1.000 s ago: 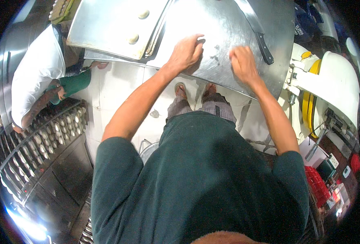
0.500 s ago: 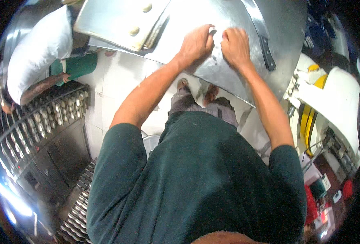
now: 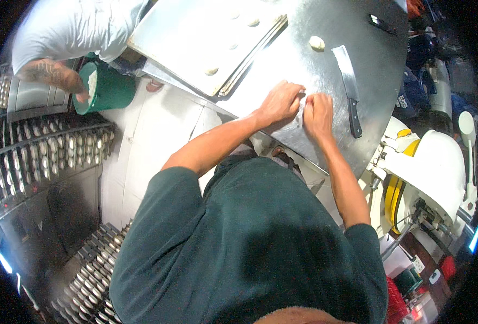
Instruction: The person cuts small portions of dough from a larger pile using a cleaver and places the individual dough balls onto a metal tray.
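My left hand [image 3: 282,104] and my right hand [image 3: 318,115] are close together over the near part of a metal table [image 3: 298,70]. Fingers are curled in on both, with a narrow gap between the hands. Whatever the fingers may hold is hidden. A pale lump of dough [image 3: 316,44] lies on the metal beyond my hands. To the right of my right hand rests a large knife [image 3: 348,81], its black handle toward me. Stacked flat trays [image 3: 174,38] lie left of my hands, with several small dough pieces [image 3: 211,71] on the top one.
At the left, a co-worker's arm [image 3: 52,75] reaches to a green bucket [image 3: 109,89] with white contents. Below it stand racks [image 3: 60,148] bearing rows of pale pieces. A white machine with a yellow band [image 3: 428,167] stands right of the table. A dark phone-like object [image 3: 382,24] lies at the far right.
The view has shifted, so the table and my hands sit lower in it and the dough lump shows. My hands stay curled close together. The co-worker's arm has moved at the bucket.
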Demonstrator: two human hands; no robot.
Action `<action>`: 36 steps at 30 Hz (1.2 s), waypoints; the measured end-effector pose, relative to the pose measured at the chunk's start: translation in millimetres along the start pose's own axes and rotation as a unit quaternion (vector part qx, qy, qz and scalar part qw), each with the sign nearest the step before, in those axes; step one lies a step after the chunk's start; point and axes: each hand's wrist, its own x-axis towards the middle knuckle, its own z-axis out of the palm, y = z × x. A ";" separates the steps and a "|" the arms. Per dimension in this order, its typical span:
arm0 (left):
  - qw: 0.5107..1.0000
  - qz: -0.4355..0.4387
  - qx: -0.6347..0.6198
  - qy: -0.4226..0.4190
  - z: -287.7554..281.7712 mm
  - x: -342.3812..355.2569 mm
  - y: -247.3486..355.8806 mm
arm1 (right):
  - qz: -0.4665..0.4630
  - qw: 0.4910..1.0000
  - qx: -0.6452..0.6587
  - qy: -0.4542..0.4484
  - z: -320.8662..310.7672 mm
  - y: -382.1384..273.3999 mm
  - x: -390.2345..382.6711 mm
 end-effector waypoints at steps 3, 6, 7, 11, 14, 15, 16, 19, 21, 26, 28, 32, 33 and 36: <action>0.979 0.076 -0.022 -0.186 -49.8 -14.9 -11.4 | -0.059 0.997 -0.015 -0.037 -30.3 -3.5 -41.9; 0.974 0.075 0.041 -0.211 -57.2 11.3 -24.4 | 0.016 0.995 -0.094 -0.010 -27.1 7.6 -28.5; 0.984 0.043 0.044 -0.167 -35.3 19.7 -17.3 | 0.074 0.989 -0.131 0.005 -21.5 13.9 -20.2; 0.995 -0.019 -0.002 -0.101 -13.2 11.8 0.5 | 0.171 0.984 0.031 0.034 -17.9 -6.1 -12.0; 0.977 -0.052 0.032 -0.206 -55.9 2.9 -10.1 | 0.198 0.976 -0.065 0.061 -68.8 22.9 -11.0; 0.970 -0.079 -0.018 -0.229 -65.6 6.7 -8.4 | 0.212 0.969 -0.121 0.042 -84.7 39.9 -10.5; 0.966 -0.074 -0.017 -0.249 -71.8 10.7 -2.4 | 0.228 0.957 -0.176 0.022 -92.2 53.7 -12.6; 0.956 -0.061 -0.006 -0.287 -59.0 15.0 -7.3 | 0.243 0.953 -0.170 -0.054 -97.9 80.7 -19.5; 0.965 -0.050 -0.046 -0.254 -51.8 5.5 -13.5 | 0.278 0.950 -0.135 -0.046 -96.3 75.8 -22.8; 0.994 -0.093 -0.049 -0.005 -50.4 -40.9 4.7 | 0.288 0.956 -0.016 -0.053 -102.9 -49.8 -43.4; 0.991 -0.101 -0.072 0.042 -41.9 -45.6 6.4 | 0.265 0.960 -0.005 -0.090 -89.8 -85.1 -68.2; 0.989 -0.089 -0.091 0.070 -37.3 -46.6 4.3 | 0.264 0.954 0.037 -0.139 -78.8 -110.2 -81.8; 0.991 -0.081 -0.080 0.070 -37.5 -46.0 5.0 | 0.266 0.952 0.031 -0.148 -78.3 -110.4 -82.7; 0.994 -0.063 -0.063 0.067 -38.1 -43.4 6.4 | 0.275 0.947 0.018 -0.167 -77.9 -110.6 -84.7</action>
